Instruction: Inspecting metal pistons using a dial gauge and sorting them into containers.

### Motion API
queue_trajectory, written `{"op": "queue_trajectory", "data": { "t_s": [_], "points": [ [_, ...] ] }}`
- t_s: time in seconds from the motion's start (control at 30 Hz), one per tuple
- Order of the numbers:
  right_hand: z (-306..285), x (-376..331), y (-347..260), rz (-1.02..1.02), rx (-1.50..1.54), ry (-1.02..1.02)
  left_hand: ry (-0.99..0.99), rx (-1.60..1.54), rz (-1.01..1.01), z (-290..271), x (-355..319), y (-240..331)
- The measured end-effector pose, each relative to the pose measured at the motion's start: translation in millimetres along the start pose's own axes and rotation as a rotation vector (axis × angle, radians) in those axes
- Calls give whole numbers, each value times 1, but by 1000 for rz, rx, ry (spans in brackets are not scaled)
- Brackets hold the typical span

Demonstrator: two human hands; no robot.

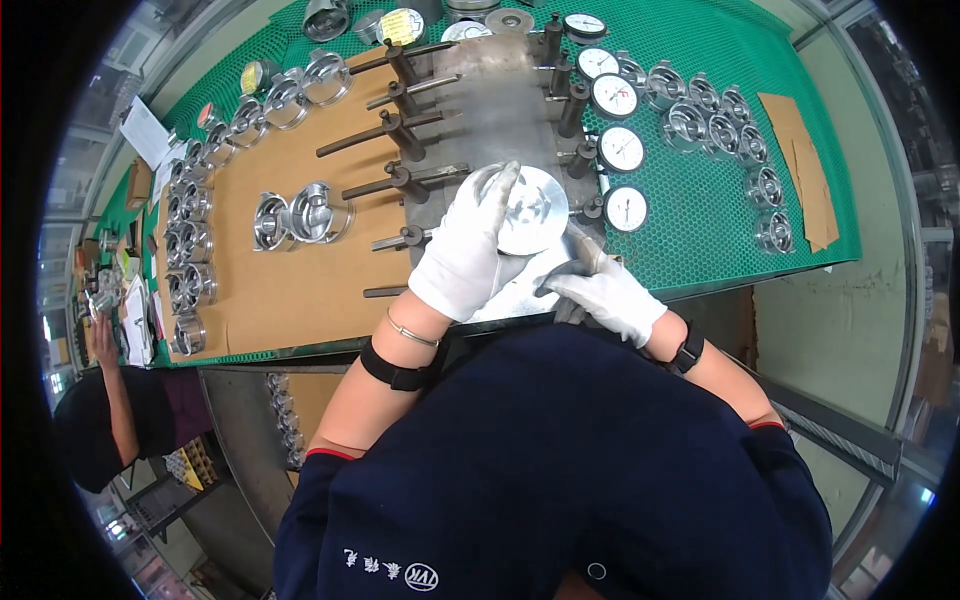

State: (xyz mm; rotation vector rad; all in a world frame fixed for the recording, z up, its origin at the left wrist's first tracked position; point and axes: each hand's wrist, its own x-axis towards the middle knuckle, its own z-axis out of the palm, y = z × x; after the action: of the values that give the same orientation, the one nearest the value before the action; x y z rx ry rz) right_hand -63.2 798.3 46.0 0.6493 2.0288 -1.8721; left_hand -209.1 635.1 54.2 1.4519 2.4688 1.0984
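My left hand [468, 243], in a white glove, grips a shiny round metal piston [535, 212] at its left side, with the smooth flat crown facing up. The piston is over the near part of a metal gauge plate [490, 85], between rod-like stops [402, 182] and a row of dial gauges [622, 148]. Just below and right of the piston is my gloved right hand [610, 295], its thumb and fingers apart and their tips dark. Its lower fingers are partly hidden, and whether it touches the piston I cannot tell.
Two pistons [318, 213] stand on brown cardboard [255, 300] to the left. A curved row of pistons [190, 240] lines its left edge. More pistons [685, 125] stand on the green mat [700, 240] at right. Another person's arm [115, 390] shows at far left.
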Motion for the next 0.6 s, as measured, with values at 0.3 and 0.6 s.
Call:
{"op": "queue_trajectory", "data": {
  "t_s": [0.3, 0.6],
  "points": [
    [7, -3, -6, -530, -466, 168, -63, -212, -121, -5, -17, 1],
    [-141, -38, 36, -629, 166, 735, 433, -46, 54, -82, -45, 22]
  ]
}}
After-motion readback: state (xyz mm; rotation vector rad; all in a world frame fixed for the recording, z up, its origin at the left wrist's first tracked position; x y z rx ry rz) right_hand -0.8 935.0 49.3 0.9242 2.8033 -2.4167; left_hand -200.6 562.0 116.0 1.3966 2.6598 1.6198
